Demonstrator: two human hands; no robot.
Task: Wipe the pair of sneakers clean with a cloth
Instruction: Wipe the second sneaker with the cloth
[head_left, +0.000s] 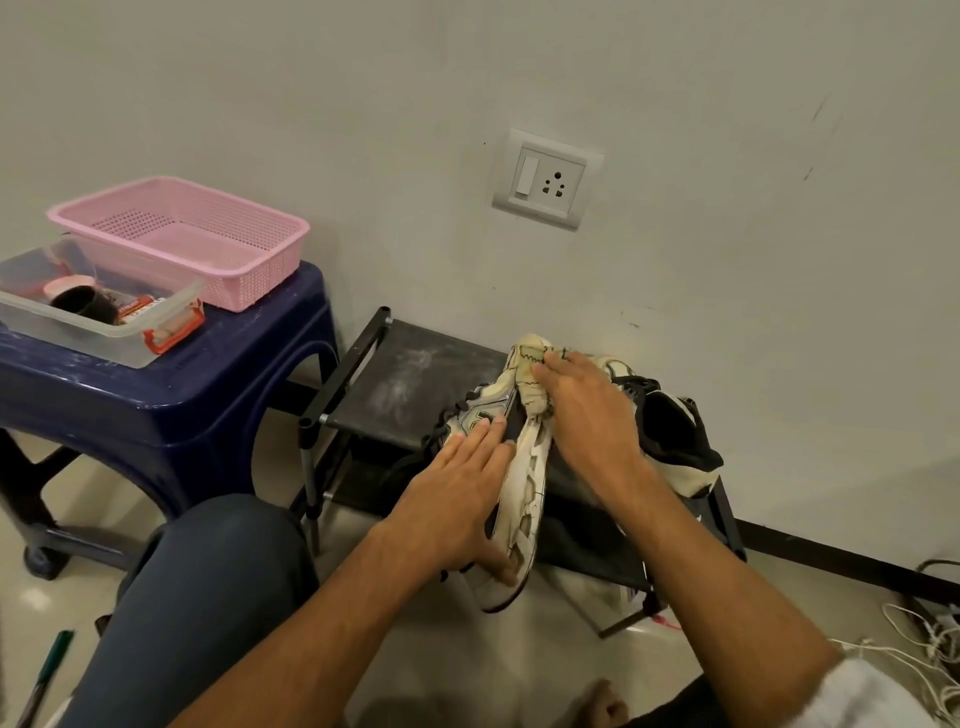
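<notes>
1. Pale grey painted wall (727, 156) filled the background, with a white switch-and-socket plate (548, 179) fixed to it above a low black shoe rack with a dusty fabric shelf (415, 364).
2. At the left stood a dark blue plastic stool (171, 395). On its top sat a pink perforated plastic basket (182, 234) and, just in front of it, a clear plastic box with red clips (98, 322) holding small items too blurred to tell.
3. The left hand (457, 499) held a cream-and-grey lace-up sneaker (524, 499) turned on its side over the rack's front edge. The fingers lay along the upper and the thumb was hooked round the sole edge near the heel, so the shoe was clamped between them.
4. The right hand (587, 415) was curled round a bunched cream cloth with dark stitching (530, 374), pressing it against the toe end of that sneaker's sole.
5. A second cream-and-black sneaker (675, 431) lay on the rack's shelf just behind the right hand and wrist, near the wall.
6. The person's knee in dark trousers (208, 597) rose at the lower left, beside the stool.
7. On the pale floor, a green pen (52, 660) lay at the far left and tangled white cables (924, 639) at the far right.
</notes>
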